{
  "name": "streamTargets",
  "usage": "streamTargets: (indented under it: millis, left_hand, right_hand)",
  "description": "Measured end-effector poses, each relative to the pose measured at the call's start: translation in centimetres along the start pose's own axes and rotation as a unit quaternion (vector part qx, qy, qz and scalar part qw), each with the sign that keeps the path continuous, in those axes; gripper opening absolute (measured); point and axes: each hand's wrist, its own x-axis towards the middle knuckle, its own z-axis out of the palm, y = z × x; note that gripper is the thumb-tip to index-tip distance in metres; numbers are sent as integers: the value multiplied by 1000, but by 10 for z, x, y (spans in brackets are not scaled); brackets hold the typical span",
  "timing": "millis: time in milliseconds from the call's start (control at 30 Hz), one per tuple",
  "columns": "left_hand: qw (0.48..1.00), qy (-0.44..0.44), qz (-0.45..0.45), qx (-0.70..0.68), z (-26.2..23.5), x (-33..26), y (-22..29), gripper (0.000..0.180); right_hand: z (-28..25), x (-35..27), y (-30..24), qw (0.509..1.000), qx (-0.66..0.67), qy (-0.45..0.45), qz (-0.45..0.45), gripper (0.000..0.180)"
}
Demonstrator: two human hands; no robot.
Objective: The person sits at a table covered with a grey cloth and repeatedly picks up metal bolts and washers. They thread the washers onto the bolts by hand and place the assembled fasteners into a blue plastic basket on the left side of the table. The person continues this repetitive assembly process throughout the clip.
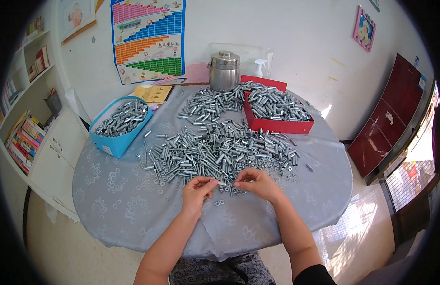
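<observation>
My left hand [197,191] pinches a small metal anchor bolt [221,183] that lies level and points to the right. Close by its far end, my right hand [258,185] has its thumb and fingertips pressed together; what they hold, if anything, is too small to make out. Both hands are over the near edge of a wide pile of silvery bolts and sleeves [215,152]. Loose washers [289,175] and nuts are scattered along the pile's front. A few nuts [219,203] lie on the cloth just below my hands.
A blue box [116,145] of bolts stands at the left, a red box [281,126] of them at the back right. Behind are a steel canister [224,71], a spray bottle [260,68] and a yellow booklet [153,93]. A grey cloth [149,221] covers the rounded table.
</observation>
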Motion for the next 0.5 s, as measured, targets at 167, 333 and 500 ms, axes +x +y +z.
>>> streamTargets:
  millis: [167,333,500]
  left_hand:
    - [997,-22,-39,-70,5,-4,6,13]
    - [990,-46,-64,-117,0,0,1,10]
    - [984,-60,-93,-143,-1,1,0,8]
  right_hand:
    - [10,0,1,992,110,-51,32,10]
    - [13,1,8,994,112,12,-18,10]
    - [14,1,1,991,0,72,-113,17]
